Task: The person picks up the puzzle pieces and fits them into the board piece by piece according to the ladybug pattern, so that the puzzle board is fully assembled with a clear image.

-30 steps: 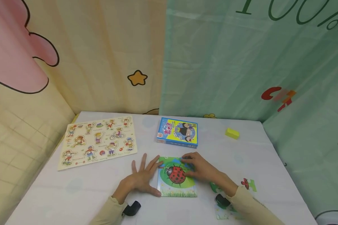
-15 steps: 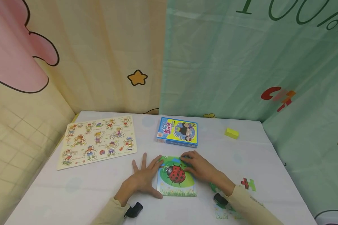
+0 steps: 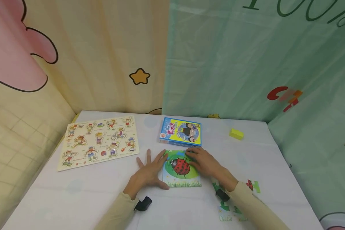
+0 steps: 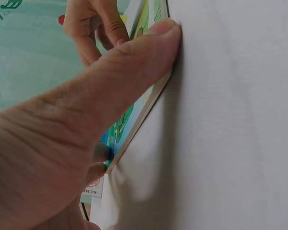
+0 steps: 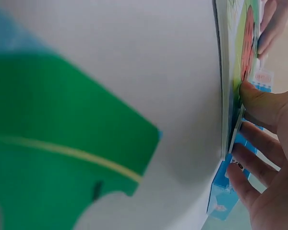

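A square ladybug jigsaw puzzle (image 3: 179, 177) lies flat on the white table between both hands. My left hand (image 3: 148, 174) has its fingers spread, with thumb and fingertips touching the puzzle's left edge. In the left wrist view, the thumb (image 4: 149, 52) lies across that edge. At the puzzle's upper right, my right hand (image 3: 205, 161) bends over the board. From the right wrist it appears to pinch a thin, slightly raised puzzle piece (image 5: 237, 127) between thumb and fingers; most of that piece is hidden.
Loose puzzle pieces (image 3: 225, 214) lie by the right forearm, partly covered by it. A blue and yellow box (image 3: 181, 131) sits just beyond the puzzle. A wooden picture board (image 3: 99, 142) rests at back left, a yellow block (image 3: 236, 134) at back right.
The ladybug puzzle has slid away from the person, closer to the box, both hands moving along with it. The head view has tilted slightly.
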A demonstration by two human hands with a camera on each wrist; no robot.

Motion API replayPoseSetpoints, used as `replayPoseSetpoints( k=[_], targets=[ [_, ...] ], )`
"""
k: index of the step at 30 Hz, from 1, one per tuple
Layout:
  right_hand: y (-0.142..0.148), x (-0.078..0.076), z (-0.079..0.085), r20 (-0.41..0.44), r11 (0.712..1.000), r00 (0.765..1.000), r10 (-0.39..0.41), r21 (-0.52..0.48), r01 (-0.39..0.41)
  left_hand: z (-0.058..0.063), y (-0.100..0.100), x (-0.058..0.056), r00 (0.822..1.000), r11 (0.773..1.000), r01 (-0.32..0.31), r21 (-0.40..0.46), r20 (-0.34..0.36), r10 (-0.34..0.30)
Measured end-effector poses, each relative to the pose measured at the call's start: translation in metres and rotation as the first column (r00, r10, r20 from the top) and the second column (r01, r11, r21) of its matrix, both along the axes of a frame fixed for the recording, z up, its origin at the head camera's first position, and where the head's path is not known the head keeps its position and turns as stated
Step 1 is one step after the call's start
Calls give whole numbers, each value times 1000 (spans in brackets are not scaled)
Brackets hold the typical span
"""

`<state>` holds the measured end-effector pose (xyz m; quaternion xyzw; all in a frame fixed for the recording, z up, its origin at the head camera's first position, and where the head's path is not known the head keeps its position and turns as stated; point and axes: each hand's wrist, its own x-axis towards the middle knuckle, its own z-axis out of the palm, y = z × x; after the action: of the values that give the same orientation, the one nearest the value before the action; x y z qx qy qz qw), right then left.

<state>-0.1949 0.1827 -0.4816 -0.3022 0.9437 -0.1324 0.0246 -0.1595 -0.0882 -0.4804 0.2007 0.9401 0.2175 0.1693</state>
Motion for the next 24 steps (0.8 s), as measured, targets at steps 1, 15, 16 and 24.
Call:
replayPoseSetpoints(
  k=[1, 15, 16, 24],
  targets=[
    [0, -2, 0, -6, 1000, 1000, -6, 11, 6, 0, 1, -3, 1000, 1000, -1, 4, 6, 1],
    [3, -17, -2, 19, 998, 999, -43, -43, 43, 3, 5, -25, 995, 997, -42, 67, 94, 36],
    [3, -18, -2, 23, 997, 999, -46, -55, 47, 2, 5, -25, 995, 997, -42, 68, 96, 36],
    [3, -17, 1, 26, 999, 1000, -8, -38, 9, -1, 4, -27, 994, 997, -32, 67, 108, 25]
  ],
)
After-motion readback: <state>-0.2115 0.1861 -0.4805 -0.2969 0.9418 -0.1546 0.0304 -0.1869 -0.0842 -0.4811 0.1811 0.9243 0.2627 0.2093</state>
